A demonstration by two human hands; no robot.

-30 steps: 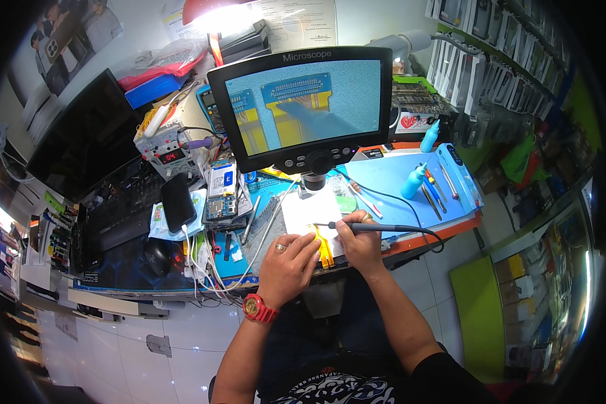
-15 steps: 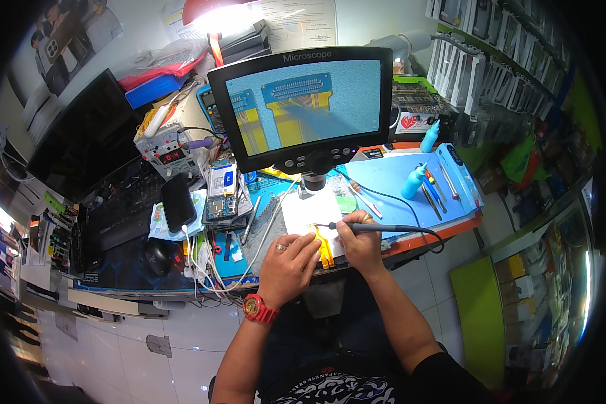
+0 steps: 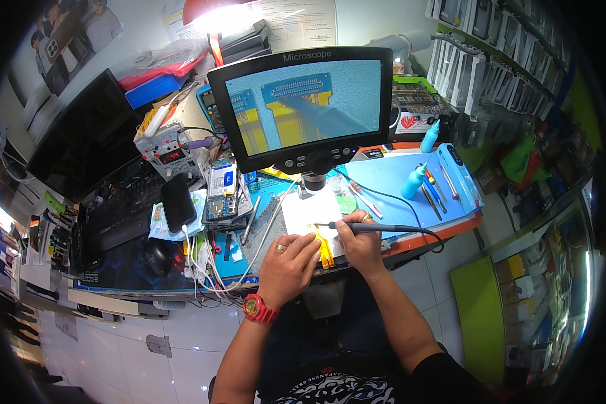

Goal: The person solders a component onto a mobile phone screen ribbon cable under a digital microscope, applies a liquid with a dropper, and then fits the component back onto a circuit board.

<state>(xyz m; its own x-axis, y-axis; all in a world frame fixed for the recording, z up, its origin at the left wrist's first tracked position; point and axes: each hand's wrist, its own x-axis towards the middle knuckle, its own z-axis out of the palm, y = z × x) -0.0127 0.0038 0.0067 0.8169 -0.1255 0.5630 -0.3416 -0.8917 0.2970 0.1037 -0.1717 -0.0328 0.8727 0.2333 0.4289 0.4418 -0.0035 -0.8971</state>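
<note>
On the microscope screen (image 3: pixel 301 104), shows the magnified tool tip (image 3: pixel 310 110) more sharply than half a second ago, just below the pin row (image 3: pixel 297 87). Over the white sheet (image 3: pixel 306 214), angles both hands inward: left hand (image 3: pixel 288 261) palm down, cannot tell whether gripping or only pressing; right hand (image 3: pixel 362 246) with fingers (image 3: pixel 347 239) pinched round a slim dark soldering pen (image 3: pixel 369 227). To the right, has two blue nozzle bottles (image 3: pixel 412 184) upright, contents hidden. At the left fingertips (image 3: pixel 314 238), on the sheet, has yellow flex strips (image 3: pixel 325 253).

From here I see the left forearm (image 3: pixel 244 357) and right forearm (image 3: pixel 402 313) slanting inward, up from the lower part of the frame. Near its middle, the left hand (image 3: pixel 291 264) lies knuckles up, palm hidden; the right hand (image 3: pixel 359 245) curls in a pen-like pinch.
</note>
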